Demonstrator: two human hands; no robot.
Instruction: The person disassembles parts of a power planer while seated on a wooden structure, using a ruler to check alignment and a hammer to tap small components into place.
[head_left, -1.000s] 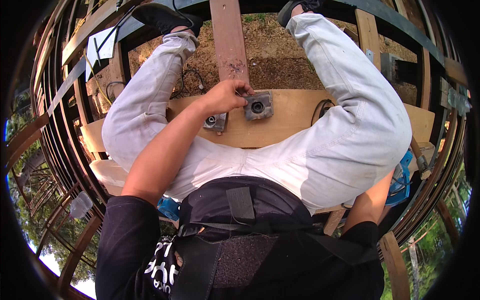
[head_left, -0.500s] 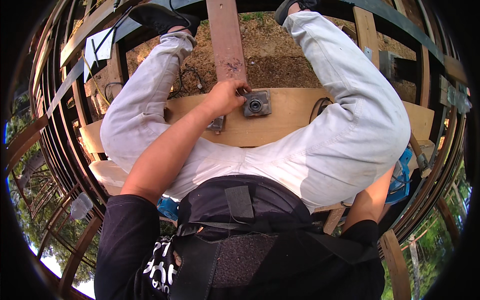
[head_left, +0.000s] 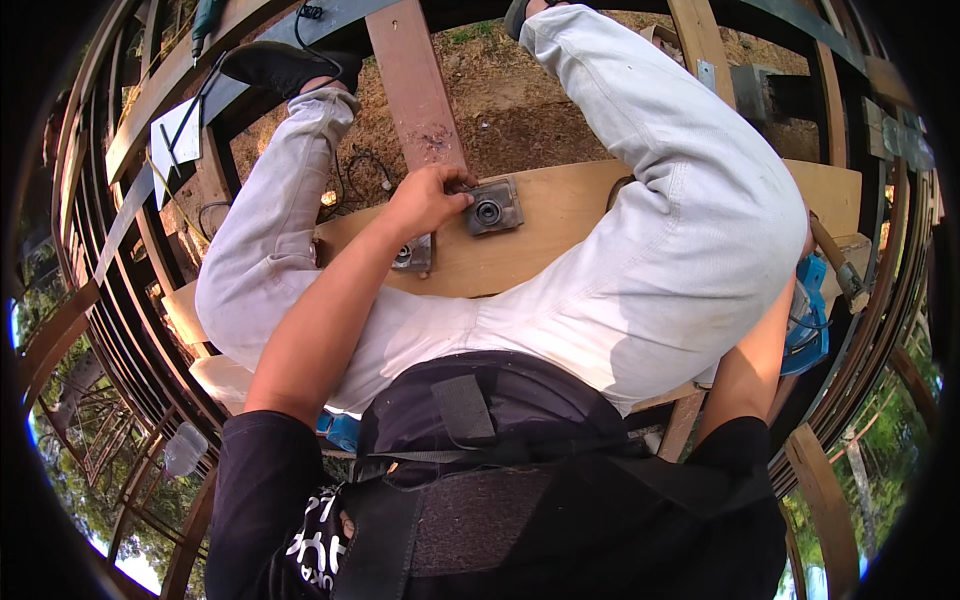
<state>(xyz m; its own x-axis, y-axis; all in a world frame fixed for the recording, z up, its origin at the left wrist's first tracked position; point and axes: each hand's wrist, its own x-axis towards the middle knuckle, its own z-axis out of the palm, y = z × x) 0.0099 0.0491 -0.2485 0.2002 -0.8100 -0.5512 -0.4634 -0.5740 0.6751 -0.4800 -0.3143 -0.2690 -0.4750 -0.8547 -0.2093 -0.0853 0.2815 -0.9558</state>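
My left hand (head_left: pixel 432 203) is closed at the upper left corner of a square, dirty metal block (head_left: pixel 508 208) with a round, ringed hole in its middle. Thumb and forefinger pinch the block's edge. The block lies on a curved, pale wooden board (head_left: pixel 560 240) between my legs. Below my left wrist a second, similar metal block (head_left: pixel 410 256) rests on the same board, partly covered by my forearm. My right forearm (head_left: pixel 757 368) passes behind my right thigh, and the fingers of that hand are hidden. Beside the right knee is a hammer-like tool (head_left: pixel 840 268) with a wooden handle.
A blue power tool (head_left: pixel 808 325) stands right of my thigh; another blue piece (head_left: pixel 340 430) shows by my left elbow. A reddish plank (head_left: pixel 420 90) runs away from the board. Dark beams, cables, a white plate (head_left: pixel 176 150) and a green drill (head_left: pixel 205 25) lie around. Dry ground shows below.
The whole view has turned and shifted slightly, so the board and block appear further left and tilted. My left hand stays on the block's corner; more of the second block shows.
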